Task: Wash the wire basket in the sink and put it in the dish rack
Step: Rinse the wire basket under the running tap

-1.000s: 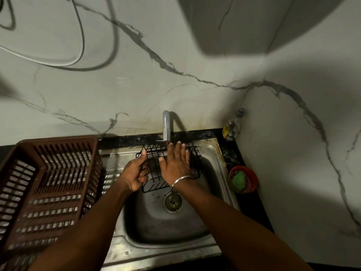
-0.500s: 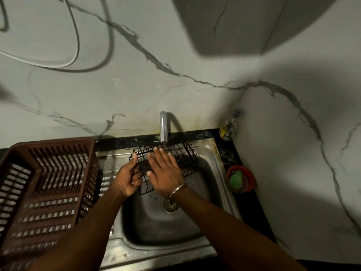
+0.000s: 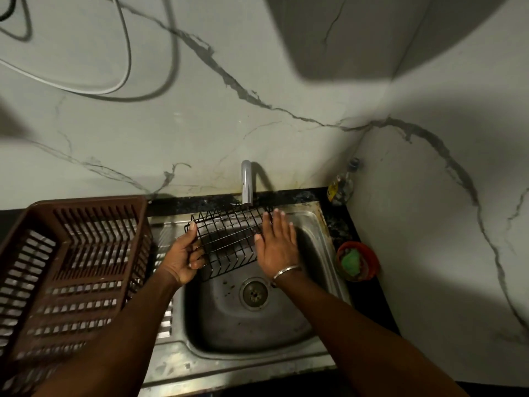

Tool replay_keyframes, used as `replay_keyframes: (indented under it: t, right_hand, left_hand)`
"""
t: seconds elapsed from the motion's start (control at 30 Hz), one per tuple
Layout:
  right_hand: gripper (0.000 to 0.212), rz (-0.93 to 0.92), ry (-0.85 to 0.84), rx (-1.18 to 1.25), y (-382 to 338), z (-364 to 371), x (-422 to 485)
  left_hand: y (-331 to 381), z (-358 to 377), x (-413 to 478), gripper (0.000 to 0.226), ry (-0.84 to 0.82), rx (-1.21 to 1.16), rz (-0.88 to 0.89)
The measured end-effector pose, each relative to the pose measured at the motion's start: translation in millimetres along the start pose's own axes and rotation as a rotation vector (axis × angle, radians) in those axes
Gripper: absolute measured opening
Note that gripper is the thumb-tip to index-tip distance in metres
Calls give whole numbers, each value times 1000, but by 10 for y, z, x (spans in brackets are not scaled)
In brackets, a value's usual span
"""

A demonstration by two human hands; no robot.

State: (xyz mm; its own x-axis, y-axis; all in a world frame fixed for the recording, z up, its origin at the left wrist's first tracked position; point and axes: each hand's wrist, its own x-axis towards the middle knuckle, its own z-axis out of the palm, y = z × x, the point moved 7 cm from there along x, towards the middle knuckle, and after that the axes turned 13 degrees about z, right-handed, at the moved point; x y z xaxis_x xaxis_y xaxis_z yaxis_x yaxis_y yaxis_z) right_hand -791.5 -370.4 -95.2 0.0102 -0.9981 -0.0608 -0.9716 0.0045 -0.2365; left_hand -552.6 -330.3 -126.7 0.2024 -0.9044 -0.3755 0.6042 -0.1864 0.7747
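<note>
Left hand [image 3: 183, 255] grips the basket [image 3: 229, 239]; right hand [image 3: 276, 243] lies flat on it, under the tap [image 3: 246, 181]. Rack [image 3: 71, 270] left, red bowl [image 3: 357, 260] right.

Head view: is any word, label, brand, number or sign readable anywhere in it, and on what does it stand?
No text can be read.
Yellow label on the small clear bottle in the counter corner: too small and blurred to read.
No markings show on the brown plastic dish rack, the black wire basket, the steel sink or the grey tap.
</note>
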Motion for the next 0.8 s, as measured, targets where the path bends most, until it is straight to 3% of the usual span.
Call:
replay_keyframes:
  t: [0.07, 0.27, 0.47, 0.67, 0.8]
  right_hand:
    - [73, 84, -19, 1, -6, 9, -20]
    - [68, -302, 32, 12, -526, 33, -406]
    - [75, 110, -65, 36, -43, -10, 53]
    - [70, -260, 57, 73, -766, -137, -99]
    - [71, 75, 53, 128, -187, -41, 147]
  left_hand:
    - [-17, 7, -11, 36, 1, 3, -2]
    - [-92, 145, -61, 35, -37, 5, -14]
    - [-67, 146, -76, 38, -76, 92, -31]
    - [-61, 431, -15, 50, -157, 243, -19]
    - [-18, 447, -4, 59, -145, 288, -56]
